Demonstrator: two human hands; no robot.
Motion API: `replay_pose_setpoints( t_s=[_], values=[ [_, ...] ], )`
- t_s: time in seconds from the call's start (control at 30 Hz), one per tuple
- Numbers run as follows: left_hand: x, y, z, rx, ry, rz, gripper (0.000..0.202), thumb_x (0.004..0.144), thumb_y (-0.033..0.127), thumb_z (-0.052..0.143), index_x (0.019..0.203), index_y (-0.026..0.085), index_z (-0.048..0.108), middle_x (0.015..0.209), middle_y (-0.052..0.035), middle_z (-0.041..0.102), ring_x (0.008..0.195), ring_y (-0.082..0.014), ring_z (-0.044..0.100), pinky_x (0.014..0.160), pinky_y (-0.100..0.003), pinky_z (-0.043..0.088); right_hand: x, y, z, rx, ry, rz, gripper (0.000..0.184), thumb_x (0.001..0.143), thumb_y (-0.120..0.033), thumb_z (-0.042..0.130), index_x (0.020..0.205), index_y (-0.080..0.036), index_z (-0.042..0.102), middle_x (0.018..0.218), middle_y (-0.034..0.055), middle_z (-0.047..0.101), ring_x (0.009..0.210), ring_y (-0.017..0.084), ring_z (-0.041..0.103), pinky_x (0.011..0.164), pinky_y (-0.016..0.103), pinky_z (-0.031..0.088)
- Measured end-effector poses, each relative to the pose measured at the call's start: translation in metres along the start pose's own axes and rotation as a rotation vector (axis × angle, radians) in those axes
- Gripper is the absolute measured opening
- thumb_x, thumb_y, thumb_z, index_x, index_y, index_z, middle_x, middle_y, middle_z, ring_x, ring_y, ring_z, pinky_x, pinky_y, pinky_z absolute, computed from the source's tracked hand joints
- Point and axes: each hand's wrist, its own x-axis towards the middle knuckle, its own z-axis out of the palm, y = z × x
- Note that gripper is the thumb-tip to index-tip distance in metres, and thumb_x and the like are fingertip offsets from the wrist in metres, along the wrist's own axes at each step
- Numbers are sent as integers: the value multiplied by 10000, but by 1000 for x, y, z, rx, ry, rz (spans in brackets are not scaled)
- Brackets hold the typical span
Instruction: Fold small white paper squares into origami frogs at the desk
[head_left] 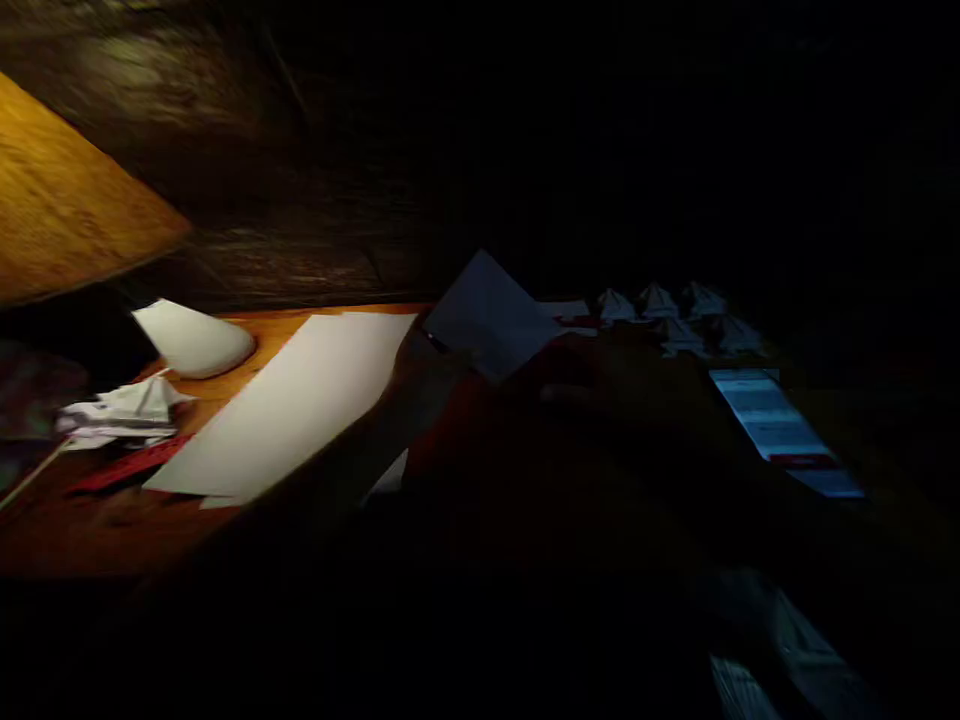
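Observation:
The scene is very dark. A square-looking white sheet of paper [487,310] is tilted up at the middle, one corner pointing upward. At its lower left edge my left hand [442,370] is closed on the paper, its fingers mostly lost in shadow. My right hand [574,375] is at the lower right edge, also closed on the sheet, with only a faint fingertip showing. Left of my hands, a stack of white paper [292,410] lies on the wooden table [90,540], partly covered by my left forearm. Several small folded paper shapes [675,335] stand to the right.
At right lies a bluish rectangle [780,430] like a phone screen. On the left are a rounded white object [199,345], crumpled white paper [127,410], a red strip [135,465] and a thin stick [34,475]. A yellow-orange panel [75,200] juts in at upper left.

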Motion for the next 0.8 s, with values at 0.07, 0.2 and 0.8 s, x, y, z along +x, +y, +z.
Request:
replay_pose_setpoints(
  t_s=[0.07,0.2,0.8],
  values=[
    [-2,-3,3,10,-12,-25,690,713,212,870,1299,138,516,1185,-98,697,1208,-326,611,947,-499,622,3,6,6,10,-50,-43,264,843,-265,763,1099,-202,746,1094,87,784,986,276,731,854,392,577],
    [-9,-10,8,49,-51,-93,581,705,154,874,1200,91,576,1070,-130,712,1170,-368,627,888,-557,636,8,23,21,172,-74,-91,352,844,-329,753,1173,-211,724,1163,92,768,1090,287,709,938,434,562],
    [-10,-19,4,259,-119,-41,449,724,296,825,1107,129,662,1046,-89,759,933,-229,725,857,-404,618,17,35,23,253,94,135,356,826,-250,720,1180,-202,722,1225,107,752,1035,277,725,871,417,597]
  ],
)
